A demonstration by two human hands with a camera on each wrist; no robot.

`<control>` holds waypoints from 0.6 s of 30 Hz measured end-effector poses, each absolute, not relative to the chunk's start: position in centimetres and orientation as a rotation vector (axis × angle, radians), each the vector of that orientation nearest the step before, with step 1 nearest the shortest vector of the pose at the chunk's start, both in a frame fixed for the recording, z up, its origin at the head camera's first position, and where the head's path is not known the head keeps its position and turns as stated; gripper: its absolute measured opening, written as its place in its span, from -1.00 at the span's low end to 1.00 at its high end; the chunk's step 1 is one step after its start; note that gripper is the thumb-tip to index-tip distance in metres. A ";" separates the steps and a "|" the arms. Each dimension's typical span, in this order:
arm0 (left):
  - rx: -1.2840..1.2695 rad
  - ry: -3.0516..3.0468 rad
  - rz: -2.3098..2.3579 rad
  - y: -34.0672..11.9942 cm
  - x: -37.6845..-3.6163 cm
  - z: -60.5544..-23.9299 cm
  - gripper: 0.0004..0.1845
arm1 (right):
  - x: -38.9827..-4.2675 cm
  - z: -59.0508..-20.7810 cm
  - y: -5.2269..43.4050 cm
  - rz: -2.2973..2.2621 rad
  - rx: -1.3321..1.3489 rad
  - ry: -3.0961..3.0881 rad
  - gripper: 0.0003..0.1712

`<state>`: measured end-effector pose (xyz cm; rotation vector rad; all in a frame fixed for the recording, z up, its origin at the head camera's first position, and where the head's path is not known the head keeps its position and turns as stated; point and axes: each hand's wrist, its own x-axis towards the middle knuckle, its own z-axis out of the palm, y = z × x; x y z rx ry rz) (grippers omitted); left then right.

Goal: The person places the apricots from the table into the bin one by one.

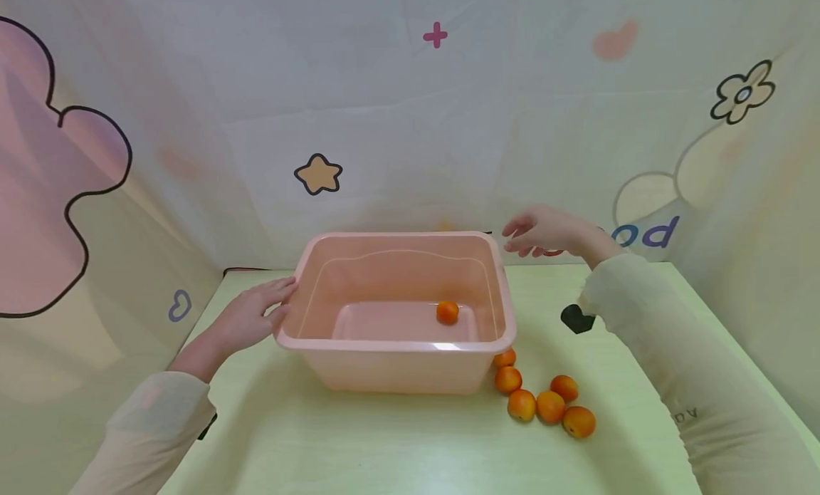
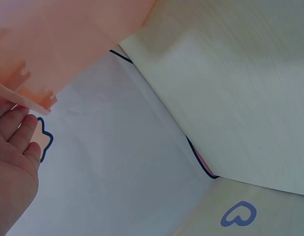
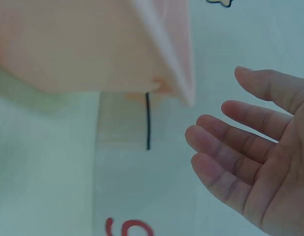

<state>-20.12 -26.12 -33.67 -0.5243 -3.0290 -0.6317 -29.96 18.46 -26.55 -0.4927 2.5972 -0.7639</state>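
Note:
A pink plastic tub point(image 1: 397, 367) stands on the table, its open top facing up. One small round orange fruit point(image 1: 448, 312) lies on its floor, right of the middle. At the tub's left rim, my left hand point(image 1: 253, 315) touches the edge with extended fingers; the left wrist view shows the fingertips point(image 2: 29, 123) against the rim point(image 2: 24, 101). My right hand point(image 1: 544, 231) hovers just beyond the back right corner, apart from the tub. Its fingers are spread and loosely bent, with nothing in them, as the right wrist view shows of the hand point(image 3: 250, 152).
Several more orange fruits point(image 1: 551, 407) lie on the table point(image 1: 384, 445) by the tub's front right corner, one partly hidden behind it. A printed cloth point(image 1: 410, 124) hangs along the back and both sides. A dark heart mark point(image 1: 577, 319) shows under the right forearm.

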 end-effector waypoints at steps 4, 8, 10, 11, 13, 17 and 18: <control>-0.529 -3.026 -0.624 -26.2 -20.2 -33.7 -0.48 | -29.7 -28.7 20.0 -0.831 -0.438 2.588 -0.44; -0.536 -3.022 -0.621 -26.2 -20.2 -33.7 -0.48 | -29.4 -30.9 20.8 -0.851 -0.372 2.552 -0.39; -0.537 -3.023 -0.621 -26.3 -20.2 -33.7 -0.48 | -29.4 -32.0 21.0 -0.837 -0.349 2.533 -0.37; -0.538 -3.022 -0.621 -26.3 -20.2 -33.6 -0.48 | -29.3 -32.6 21.0 -0.826 -0.345 2.523 -0.36; -0.542 -3.021 -0.617 -26.3 -20.2 -33.6 -0.48 | -29.2 -33.6 21.0 -0.810 -0.340 2.503 -0.36; -0.545 -3.022 -0.609 -26.3 -20.2 -33.5 -0.48 | -28.9 -35.5 20.7 -0.791 -0.331 2.465 -0.37; -0.544 -3.025 -0.610 -26.3 -20.2 -33.5 -0.48 | -28.8 -35.9 20.6 -0.793 -0.325 2.454 -0.38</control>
